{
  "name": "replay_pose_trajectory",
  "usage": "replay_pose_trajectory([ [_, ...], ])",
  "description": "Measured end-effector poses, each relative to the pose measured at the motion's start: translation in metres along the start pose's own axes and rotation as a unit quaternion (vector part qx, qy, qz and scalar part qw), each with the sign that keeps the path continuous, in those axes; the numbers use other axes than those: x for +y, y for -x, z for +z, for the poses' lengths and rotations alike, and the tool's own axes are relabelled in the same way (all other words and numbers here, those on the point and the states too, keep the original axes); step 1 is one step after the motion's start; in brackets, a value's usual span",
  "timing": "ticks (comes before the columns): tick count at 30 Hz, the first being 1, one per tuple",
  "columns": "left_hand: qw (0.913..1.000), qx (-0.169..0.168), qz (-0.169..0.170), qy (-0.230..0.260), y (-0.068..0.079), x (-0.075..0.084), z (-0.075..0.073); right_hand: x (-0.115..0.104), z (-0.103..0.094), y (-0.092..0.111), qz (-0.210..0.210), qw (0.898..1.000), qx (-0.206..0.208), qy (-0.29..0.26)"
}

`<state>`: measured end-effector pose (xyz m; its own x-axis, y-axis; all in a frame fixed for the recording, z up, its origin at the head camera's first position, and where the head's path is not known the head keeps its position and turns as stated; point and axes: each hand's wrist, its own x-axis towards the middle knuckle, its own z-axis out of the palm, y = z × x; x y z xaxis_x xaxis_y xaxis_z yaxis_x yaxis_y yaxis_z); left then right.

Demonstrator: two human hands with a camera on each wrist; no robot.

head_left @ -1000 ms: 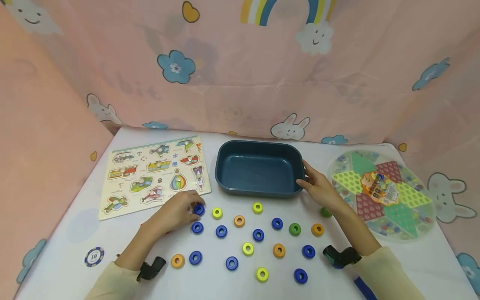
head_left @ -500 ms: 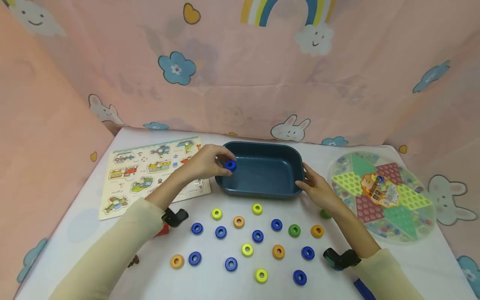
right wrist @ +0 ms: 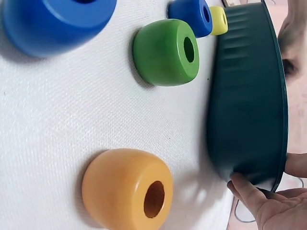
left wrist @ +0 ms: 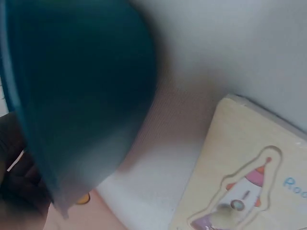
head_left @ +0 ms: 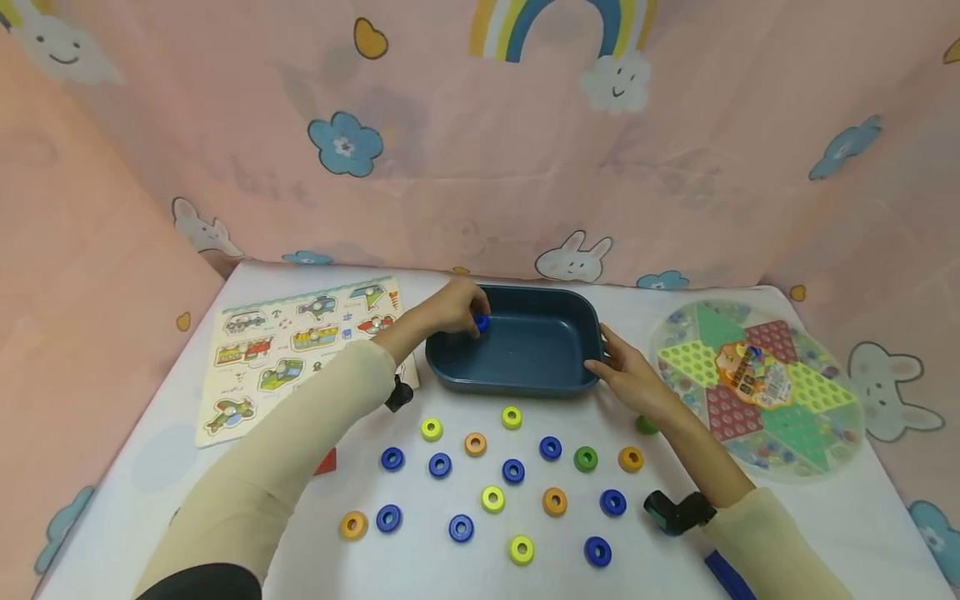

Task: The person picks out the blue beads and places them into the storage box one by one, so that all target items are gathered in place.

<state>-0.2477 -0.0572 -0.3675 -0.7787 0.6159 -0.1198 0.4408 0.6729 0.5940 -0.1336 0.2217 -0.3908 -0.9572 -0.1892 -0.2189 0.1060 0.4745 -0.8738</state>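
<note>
In the head view my left hand (head_left: pixel 456 307) is over the left end of a dark teal plastic tub (head_left: pixel 517 387) and pinches a blue ring bead (head_left: pixel 482 322) inside the rim. The left wrist view shows the tub's outer wall (left wrist: pixel 91 96) close up, with part of the left hand (left wrist: pixel 19 177) dark beyond its edge; the bead is hidden there. My right hand (head_left: pixel 633 379) grips the tub's right end. Seen from the right wrist, its fingers (right wrist: pixel 254 196) lie against the wall near the corner.
Several loose beads lie before the tub, among them a green bead (head_left: pixel 586 458), an orange bead (head_left: pixel 631 459) and a yellow bead (head_left: pixel 521 549). A wooden picture puzzle (head_left: pixel 247 379) lies left, a round Chinese checkers board (head_left: pixel 757 387) right. A red block (head_left: pixel 326 462) shows beside the left sleeve.
My left hand picked up the blue bead beside the puzzle, carried it up and right, and now has it inside the tub's left end. The right hand stays at the tub's right end.
</note>
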Motion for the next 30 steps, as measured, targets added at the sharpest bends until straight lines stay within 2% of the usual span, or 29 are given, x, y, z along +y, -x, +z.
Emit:
replay_pose_trajectory([
  [6,0.9990,-0.031,-0.018,-0.026,-0.007,0.000,0.008,-0.001,0.004,-0.004,0.000,1.000,-0.010,-0.006],
  [11,0.9977,-0.038,-0.036,-0.042,-0.007,-0.001,0.010,-0.001,0.006,-0.005,-0.001,1.000,-0.014,-0.010],
  [16,0.9990,-0.013,-0.006,-0.043,0.004,0.005,-0.001,-0.001,0.007,-0.005,-0.005,1.000,-0.008,-0.004],
  [20,0.9995,0.018,0.026,0.002,0.028,0.014,-0.015,-0.002,0.006,-0.005,-0.010,1.000,-0.007,-0.008],
  [24,0.9976,0.035,0.034,0.049,0.068,0.020,-0.024,-0.002,0.004,-0.004,-0.011,1.000,-0.007,-0.016],
  [27,0.9956,0.041,0.038,0.076,0.101,0.019,-0.026,-0.001,0.002,-0.003,-0.009,1.000,-0.005,-0.017],
  [30,0.9946,0.037,0.036,0.090,0.132,0.014,-0.020,-0.001,0.000,-0.001,-0.004,1.000,-0.004,-0.014],
])
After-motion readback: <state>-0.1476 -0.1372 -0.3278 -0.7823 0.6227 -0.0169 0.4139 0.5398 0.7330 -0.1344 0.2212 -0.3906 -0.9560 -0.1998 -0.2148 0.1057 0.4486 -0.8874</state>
